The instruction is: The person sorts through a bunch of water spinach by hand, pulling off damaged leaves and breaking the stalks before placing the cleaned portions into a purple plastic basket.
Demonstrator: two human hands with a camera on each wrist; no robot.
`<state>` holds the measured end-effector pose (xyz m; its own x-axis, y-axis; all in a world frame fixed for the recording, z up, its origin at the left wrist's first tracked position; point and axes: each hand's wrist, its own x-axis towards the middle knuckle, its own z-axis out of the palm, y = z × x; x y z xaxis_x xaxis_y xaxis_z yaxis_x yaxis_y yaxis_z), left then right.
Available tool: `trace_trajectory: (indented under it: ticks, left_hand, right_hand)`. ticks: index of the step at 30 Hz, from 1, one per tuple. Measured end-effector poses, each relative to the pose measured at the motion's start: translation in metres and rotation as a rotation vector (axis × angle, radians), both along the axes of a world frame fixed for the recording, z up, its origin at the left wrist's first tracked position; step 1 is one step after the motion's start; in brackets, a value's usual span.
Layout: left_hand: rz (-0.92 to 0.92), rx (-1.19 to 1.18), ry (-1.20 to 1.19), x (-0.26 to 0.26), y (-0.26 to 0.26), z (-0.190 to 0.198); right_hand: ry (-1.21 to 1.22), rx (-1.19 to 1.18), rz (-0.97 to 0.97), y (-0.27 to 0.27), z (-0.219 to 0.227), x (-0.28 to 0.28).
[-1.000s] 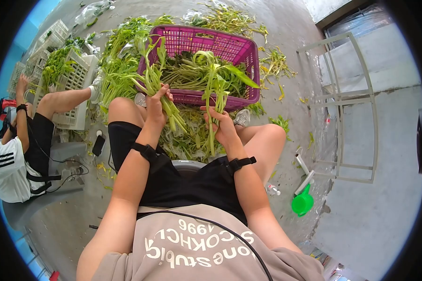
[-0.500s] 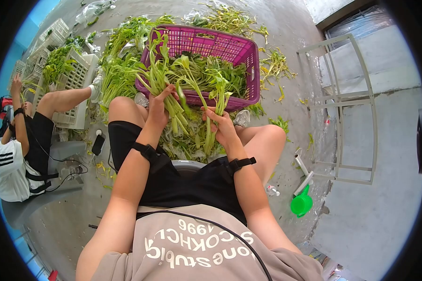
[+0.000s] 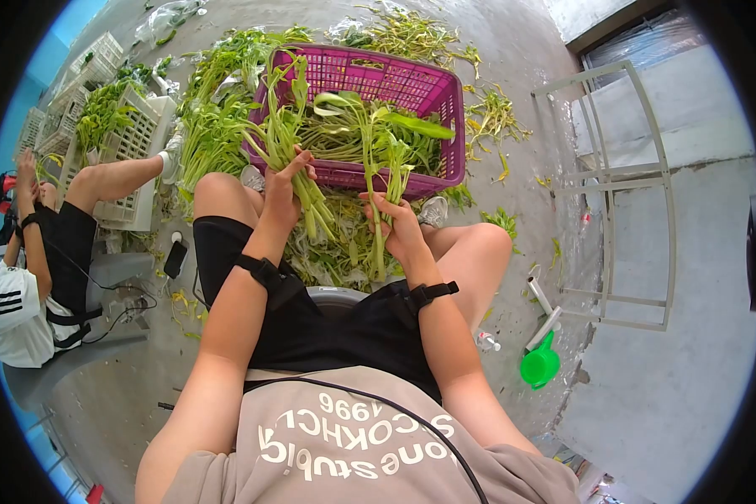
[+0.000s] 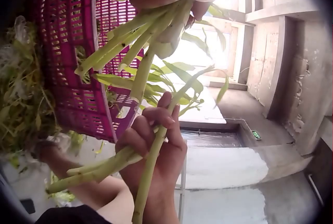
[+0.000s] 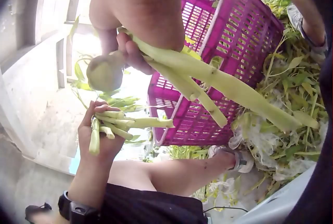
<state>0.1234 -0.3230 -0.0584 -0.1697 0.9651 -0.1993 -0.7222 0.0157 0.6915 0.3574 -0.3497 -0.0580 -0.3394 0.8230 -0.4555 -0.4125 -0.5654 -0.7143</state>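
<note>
My left hand (image 3: 284,189) grips a bunch of pale green leafy stalks (image 3: 315,210), their cut ends pointing toward my lap and leaves toward the basket. Fingers of my right hand (image 3: 401,225) curl round a few thicker leafy stalks (image 3: 370,164), one of them long with a broad leaf. In the left wrist view, a long stalk (image 4: 148,174) crosses the right fingers. The right wrist view shows the cut ends of the left bunch (image 5: 112,125) close together. Just beyond both hands stands a magenta plastic basket (image 3: 456,109) holding more greens (image 3: 336,139).
Heaps of greens (image 3: 210,126) lie left of the basket, with yellowed trimmings (image 3: 412,38) behind it. Leaf scraps and plastic (image 3: 344,256) cover the floor between my feet. Another person (image 3: 25,302) sits at left beside white crates (image 3: 134,197). A metal frame (image 3: 668,202) leans at right.
The long stalk in my right hand tilted left toward the left bunch, then swung back more upright, its broad leaf now pointing right. My left hand shifted only slightly. The other person's raised hand lowered.
</note>
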Motion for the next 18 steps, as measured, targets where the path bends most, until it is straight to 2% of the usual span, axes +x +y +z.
trace_trajectory:
  ticks: [6, 13, 16, 18]
  left_hand:
    - [-0.065, 0.042, -0.029, 0.001, 0.000, -0.005]
    - [-0.200, -0.125, 0.107, 0.024, -0.011, 0.000]
    - [-0.248, -0.119, 0.200, 0.026, -0.010, -0.008]
    - [-0.217, -0.126, 0.197, 0.025, -0.011, -0.008]
  right_hand:
    - [0.014, 0.010, 0.016, -0.002, -0.001, -0.001]
    - [0.001, 0.032, -0.044, -0.001, 0.001, -0.004]
    - [-0.002, 0.043, -0.054, 0.001, -0.004, -0.003]
    - [-0.046, 0.044, -0.057, 0.002, -0.006, -0.003]
